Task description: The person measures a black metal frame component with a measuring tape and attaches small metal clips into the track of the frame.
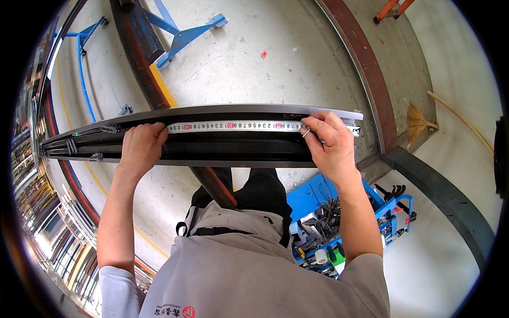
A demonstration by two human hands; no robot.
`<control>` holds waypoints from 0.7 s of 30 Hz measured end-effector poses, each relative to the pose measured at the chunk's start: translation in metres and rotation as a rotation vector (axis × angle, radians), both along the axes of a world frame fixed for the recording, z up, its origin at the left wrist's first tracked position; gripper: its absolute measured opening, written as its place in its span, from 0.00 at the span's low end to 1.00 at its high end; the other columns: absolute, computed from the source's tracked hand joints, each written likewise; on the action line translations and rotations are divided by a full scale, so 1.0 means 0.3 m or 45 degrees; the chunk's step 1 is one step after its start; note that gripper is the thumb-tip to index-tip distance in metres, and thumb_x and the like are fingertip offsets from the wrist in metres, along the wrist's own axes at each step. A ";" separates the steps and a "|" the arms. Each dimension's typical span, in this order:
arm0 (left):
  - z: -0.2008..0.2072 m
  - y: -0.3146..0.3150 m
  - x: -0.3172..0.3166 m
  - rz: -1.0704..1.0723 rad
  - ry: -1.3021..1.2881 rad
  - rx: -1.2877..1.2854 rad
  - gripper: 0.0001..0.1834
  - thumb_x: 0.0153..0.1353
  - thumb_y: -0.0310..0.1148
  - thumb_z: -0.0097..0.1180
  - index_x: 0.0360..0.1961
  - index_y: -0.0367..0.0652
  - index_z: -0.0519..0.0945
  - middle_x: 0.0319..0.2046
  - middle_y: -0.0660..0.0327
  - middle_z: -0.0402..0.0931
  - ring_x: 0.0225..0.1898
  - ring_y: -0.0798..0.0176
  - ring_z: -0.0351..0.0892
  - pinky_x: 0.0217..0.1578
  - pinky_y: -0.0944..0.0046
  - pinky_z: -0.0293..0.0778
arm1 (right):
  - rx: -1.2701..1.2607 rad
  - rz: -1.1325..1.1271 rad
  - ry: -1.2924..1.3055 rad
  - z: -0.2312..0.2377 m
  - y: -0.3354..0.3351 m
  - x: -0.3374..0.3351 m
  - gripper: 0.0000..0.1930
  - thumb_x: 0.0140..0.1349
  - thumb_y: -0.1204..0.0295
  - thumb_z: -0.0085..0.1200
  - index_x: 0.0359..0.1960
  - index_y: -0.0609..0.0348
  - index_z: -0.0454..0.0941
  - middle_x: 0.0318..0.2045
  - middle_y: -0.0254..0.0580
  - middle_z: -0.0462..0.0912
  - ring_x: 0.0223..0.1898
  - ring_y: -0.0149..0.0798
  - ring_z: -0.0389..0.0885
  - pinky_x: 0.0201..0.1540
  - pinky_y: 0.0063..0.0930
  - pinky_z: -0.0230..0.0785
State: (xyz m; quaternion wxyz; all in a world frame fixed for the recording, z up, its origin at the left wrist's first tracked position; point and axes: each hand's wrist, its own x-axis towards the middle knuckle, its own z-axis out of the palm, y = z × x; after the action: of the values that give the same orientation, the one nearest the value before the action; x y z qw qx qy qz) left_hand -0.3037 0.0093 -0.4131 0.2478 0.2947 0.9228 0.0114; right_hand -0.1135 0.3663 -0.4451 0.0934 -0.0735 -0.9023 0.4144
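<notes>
A long black metal profile with a channelled face lies crosswise in front of me. Along its channel runs the white blade of a tape measure, its end near the profile's right end. My left hand is closed over the profile at the left of the visible blade, fingers gripping the tape; whatever part of it lies inside the fist is hidden. My right hand rests over the blade near its right end, thumb and forefinger pinched on a small thin pale piece at the blade's edge.
Dark beams support the profile, one passing under it. A blue tool cart with tools and cables stands at the lower right. Blue wheeled stands are at the back left. Racks of long profiles line the left; a broom lies right.
</notes>
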 end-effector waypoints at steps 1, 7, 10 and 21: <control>0.001 0.000 0.000 -0.010 0.005 0.005 0.10 0.67 0.31 0.55 0.34 0.35 0.82 0.26 0.44 0.80 0.31 0.38 0.81 0.35 0.46 0.76 | 0.004 0.030 -0.027 0.021 0.005 -0.002 0.13 0.55 0.80 0.67 0.43 0.66 0.84 0.37 0.49 0.82 0.34 0.50 0.83 0.39 0.36 0.76; 0.013 0.013 -0.001 0.051 -0.066 -0.042 0.11 0.69 0.33 0.53 0.31 0.38 0.80 0.27 0.47 0.81 0.34 0.39 0.80 0.39 0.43 0.73 | -0.112 0.114 -0.268 0.063 0.030 -0.008 0.15 0.57 0.75 0.68 0.46 0.67 0.83 0.37 0.50 0.81 0.33 0.48 0.82 0.37 0.36 0.75; 0.012 0.013 -0.003 0.049 -0.070 -0.045 0.11 0.68 0.33 0.54 0.32 0.38 0.81 0.27 0.46 0.81 0.34 0.38 0.80 0.39 0.43 0.74 | -0.190 0.094 -0.342 0.075 0.029 -0.015 0.15 0.59 0.75 0.67 0.46 0.67 0.83 0.36 0.51 0.81 0.32 0.48 0.82 0.36 0.35 0.75; 0.016 0.018 -0.001 0.054 -0.060 -0.033 0.11 0.68 0.33 0.53 0.33 0.38 0.82 0.28 0.46 0.81 0.35 0.37 0.81 0.39 0.43 0.75 | -0.206 0.077 -0.289 0.069 0.031 -0.029 0.12 0.60 0.76 0.66 0.45 0.66 0.83 0.31 0.49 0.81 0.29 0.46 0.82 0.35 0.35 0.74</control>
State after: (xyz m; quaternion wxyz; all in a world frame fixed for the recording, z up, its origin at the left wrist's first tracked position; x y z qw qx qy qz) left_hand -0.3039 0.0146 -0.4082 0.2730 0.2714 0.9229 0.0118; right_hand -0.1222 0.3755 -0.4245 -0.0280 -0.1000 -0.8725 0.4774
